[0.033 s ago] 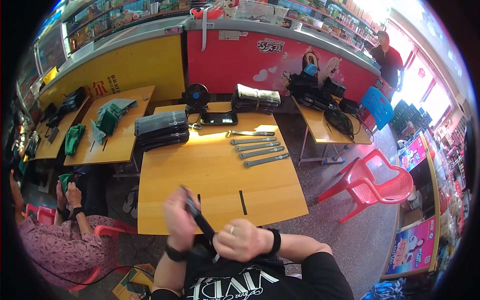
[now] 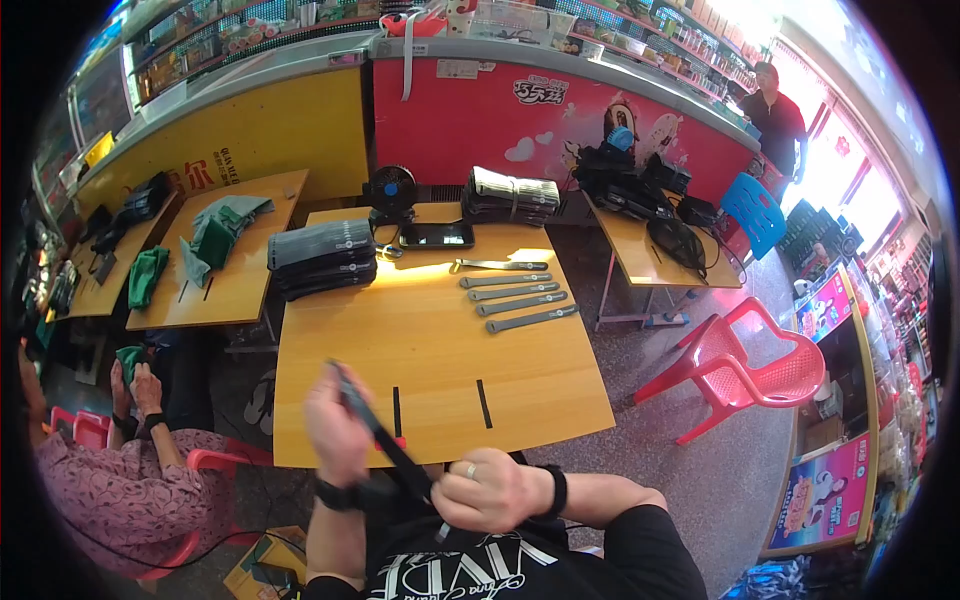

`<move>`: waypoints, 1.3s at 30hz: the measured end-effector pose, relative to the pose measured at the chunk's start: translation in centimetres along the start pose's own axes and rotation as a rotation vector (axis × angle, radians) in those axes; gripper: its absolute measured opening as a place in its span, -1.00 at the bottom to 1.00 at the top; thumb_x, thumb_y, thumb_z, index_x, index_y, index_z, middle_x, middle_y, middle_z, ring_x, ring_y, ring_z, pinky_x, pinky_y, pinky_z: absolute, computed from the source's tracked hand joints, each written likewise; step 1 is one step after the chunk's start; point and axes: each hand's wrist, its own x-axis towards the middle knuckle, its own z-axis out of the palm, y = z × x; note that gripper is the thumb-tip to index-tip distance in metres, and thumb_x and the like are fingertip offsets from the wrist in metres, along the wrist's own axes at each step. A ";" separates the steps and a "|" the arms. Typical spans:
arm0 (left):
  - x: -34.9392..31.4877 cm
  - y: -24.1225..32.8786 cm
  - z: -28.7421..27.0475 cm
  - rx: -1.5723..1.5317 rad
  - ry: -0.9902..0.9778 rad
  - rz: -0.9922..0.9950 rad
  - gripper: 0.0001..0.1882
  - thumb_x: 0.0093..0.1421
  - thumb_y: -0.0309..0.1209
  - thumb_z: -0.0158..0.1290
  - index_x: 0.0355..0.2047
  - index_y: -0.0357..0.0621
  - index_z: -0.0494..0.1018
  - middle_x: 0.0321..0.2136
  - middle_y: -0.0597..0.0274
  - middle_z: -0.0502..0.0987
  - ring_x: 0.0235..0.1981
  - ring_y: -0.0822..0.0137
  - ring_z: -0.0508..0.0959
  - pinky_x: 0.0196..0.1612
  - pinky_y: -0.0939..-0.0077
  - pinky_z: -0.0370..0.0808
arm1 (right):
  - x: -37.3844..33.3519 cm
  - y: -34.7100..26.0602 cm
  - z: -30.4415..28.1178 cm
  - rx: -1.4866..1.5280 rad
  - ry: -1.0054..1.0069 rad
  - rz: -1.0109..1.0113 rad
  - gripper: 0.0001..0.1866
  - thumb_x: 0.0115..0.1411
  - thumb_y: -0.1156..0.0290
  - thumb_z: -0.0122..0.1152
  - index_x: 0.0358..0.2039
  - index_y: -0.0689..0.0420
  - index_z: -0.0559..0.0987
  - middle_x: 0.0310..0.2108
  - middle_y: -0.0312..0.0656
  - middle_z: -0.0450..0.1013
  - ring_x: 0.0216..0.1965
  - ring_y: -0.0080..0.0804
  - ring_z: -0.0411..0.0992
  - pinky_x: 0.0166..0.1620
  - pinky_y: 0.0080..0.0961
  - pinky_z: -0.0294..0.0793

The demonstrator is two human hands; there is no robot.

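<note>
A dark strap (image 2: 390, 442) runs slantwise in front of my chest, over the near edge of the table. My left hand (image 2: 336, 425), a little blurred, is closed around its upper part, and the tip sticks out above the fingers. Lower down, my right hand (image 2: 490, 489) grips the other end in a fist, with a short grey end showing below it. On the yellow table (image 2: 430, 345) lie several flat grey straps (image 2: 517, 295) side by side at the right. A folded stack of grey and black straps (image 2: 320, 258) is at the left; another tied bundle (image 2: 512, 195) sits at the back.
A phone (image 2: 437, 235) and a small black fan (image 2: 392, 190) stand at the table's back. Two dark strips (image 2: 484, 403) mark the tabletop near me. At the left, a co-worker (image 2: 135, 490) handles green cloth. A pink chair (image 2: 745, 370) stands at the right.
My left hand has shifted slightly left and down with the strap, and more of the strap shows between my hands. My right hand has moved slightly right and stays closed.
</note>
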 end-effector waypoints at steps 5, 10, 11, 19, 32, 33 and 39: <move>6.6 4.3 -17.7 -0.674 0.370 0.110 -0.75 0.37 -0.26 -0.09 -0.29 -0.19 0.42 -0.51 0.27 0.44 -0.48 0.44 0.47 -0.43 0.60 0.43 | -1.7 -0.9 -7.4 0.283 0.233 0.383 -0.80 -0.21 0.68 0.28 -0.49 0.21 0.56 -0.61 -0.22 0.42 -0.68 -0.37 0.40 -0.65 -0.46 0.33; 5.6 6.7 -19.9 -0.648 0.380 0.113 -0.75 0.38 -0.26 -0.10 -0.26 -0.18 0.43 -0.49 0.29 0.44 -0.46 0.41 0.45 -0.41 0.53 0.43 | -7.3 3.1 -12.1 0.264 0.547 1.234 -0.91 0.07 0.68 0.09 -0.53 0.21 0.46 -0.67 -0.30 0.38 -0.63 -0.63 0.34 -0.58 -0.68 0.25; 5.1 6.3 -17.9 -0.591 0.338 0.066 -0.76 0.38 -0.25 -0.10 -0.26 -0.16 0.44 -0.48 0.31 0.44 -0.46 0.43 0.44 -0.41 0.55 0.43 | -9.1 4.8 -12.2 0.385 0.566 1.430 -0.90 0.10 0.64 0.12 -0.53 0.21 0.46 -0.66 -0.32 0.38 -0.63 -0.65 0.32 -0.59 -0.70 0.22; 2.8 1.8 -11.6 -0.196 0.253 -0.106 -0.76 0.38 -0.19 -0.12 -0.29 -0.05 0.42 -0.48 0.39 0.41 -0.49 0.49 0.40 -0.45 0.60 0.36 | -23.2 12.0 -7.1 0.483 0.530 1.812 -0.85 0.13 0.48 0.25 -0.54 0.18 0.49 -0.66 -0.34 0.41 -0.67 -0.71 0.30 -0.64 -0.76 0.15; 1.9 0.5 -6.9 -0.074 0.182 -0.093 -0.77 0.37 -0.23 -0.10 -0.32 -0.10 0.40 -0.50 0.34 0.41 -0.53 0.47 0.41 -0.51 0.60 0.34 | -15.1 8.1 -1.9 -0.463 -0.568 0.916 -0.51 0.04 0.56 0.02 0.06 0.10 0.44 0.06 0.00 0.34 0.03 -0.07 0.35 -0.08 -0.19 0.43; 1.8 0.2 -6.7 -0.063 0.172 -0.109 -0.77 0.37 -0.24 -0.10 -0.32 -0.10 0.40 -0.50 0.34 0.41 -0.54 0.47 0.41 -0.51 0.59 0.35 | -15.3 8.5 -2.1 -0.470 -0.568 0.916 -0.51 0.04 0.56 0.02 0.06 0.10 0.44 0.06 0.00 0.34 0.03 -0.07 0.35 -0.08 -0.19 0.43; 1.4 -0.3 -5.3 -0.054 0.134 -0.152 -0.76 0.37 -0.24 -0.09 -0.33 -0.14 0.42 -0.52 0.32 0.43 -0.56 0.46 0.42 -0.52 0.59 0.37 | -16.1 11.8 -3.0 -0.313 -0.642 0.956 -0.47 0.02 0.54 0.03 0.09 0.07 0.43 0.17 0.02 0.26 0.12 -0.04 0.29 0.00 -0.17 0.39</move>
